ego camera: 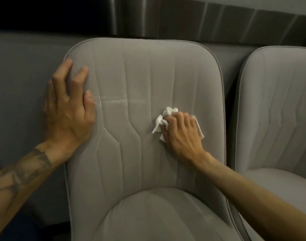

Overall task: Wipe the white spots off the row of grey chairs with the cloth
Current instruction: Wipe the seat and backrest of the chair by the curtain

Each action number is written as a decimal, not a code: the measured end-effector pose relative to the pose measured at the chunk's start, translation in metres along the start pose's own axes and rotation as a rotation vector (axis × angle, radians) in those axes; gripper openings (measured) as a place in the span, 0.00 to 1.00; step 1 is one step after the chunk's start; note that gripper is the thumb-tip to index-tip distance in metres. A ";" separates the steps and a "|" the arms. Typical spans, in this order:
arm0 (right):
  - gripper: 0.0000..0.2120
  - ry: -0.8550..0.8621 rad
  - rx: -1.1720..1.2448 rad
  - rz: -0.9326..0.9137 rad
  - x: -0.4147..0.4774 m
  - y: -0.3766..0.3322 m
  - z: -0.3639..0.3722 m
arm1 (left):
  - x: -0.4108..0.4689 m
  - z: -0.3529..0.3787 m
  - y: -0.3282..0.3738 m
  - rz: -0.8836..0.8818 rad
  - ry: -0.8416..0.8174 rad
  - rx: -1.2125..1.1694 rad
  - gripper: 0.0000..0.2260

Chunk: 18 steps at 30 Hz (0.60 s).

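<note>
A grey upholstered chair with stitched seams fills the middle of the view, its backrest facing me. A faint whitish smear runs across the backrest at mid height, left of centre. My right hand presses a crumpled white cloth flat against the backrest, to the right of the smear. My left hand rests on the chair's left edge, fingers spread over the piping. A second grey chair stands close beside it on the right.
A grey wall lies behind the chairs, with a darker metallic strip above it. The curved seat cushion of the middle chair bulges toward me at the bottom. A narrow gap separates the two chairs.
</note>
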State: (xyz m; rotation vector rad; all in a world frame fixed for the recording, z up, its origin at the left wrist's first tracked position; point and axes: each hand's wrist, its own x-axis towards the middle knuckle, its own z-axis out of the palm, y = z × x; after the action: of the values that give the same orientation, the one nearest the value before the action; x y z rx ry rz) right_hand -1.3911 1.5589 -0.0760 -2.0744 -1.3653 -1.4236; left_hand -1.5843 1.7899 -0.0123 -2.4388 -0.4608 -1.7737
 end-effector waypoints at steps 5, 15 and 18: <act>0.11 0.198 -0.092 0.192 0.074 0.032 -0.008 | -0.001 -0.001 -0.002 -0.003 0.009 0.023 0.21; 0.10 0.041 0.096 0.006 -0.037 -0.035 0.025 | 0.000 -0.004 0.004 -0.007 -0.002 0.041 0.21; 0.12 0.136 0.081 0.118 0.007 -0.017 0.023 | 0.001 -0.005 0.003 -0.010 0.008 0.049 0.22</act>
State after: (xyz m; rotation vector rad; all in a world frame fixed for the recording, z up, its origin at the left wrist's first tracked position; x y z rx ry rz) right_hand -1.3910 1.5872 -0.0854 -1.9348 -1.2072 -1.4085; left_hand -1.5876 1.7863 -0.0096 -2.4001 -0.5096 -1.7537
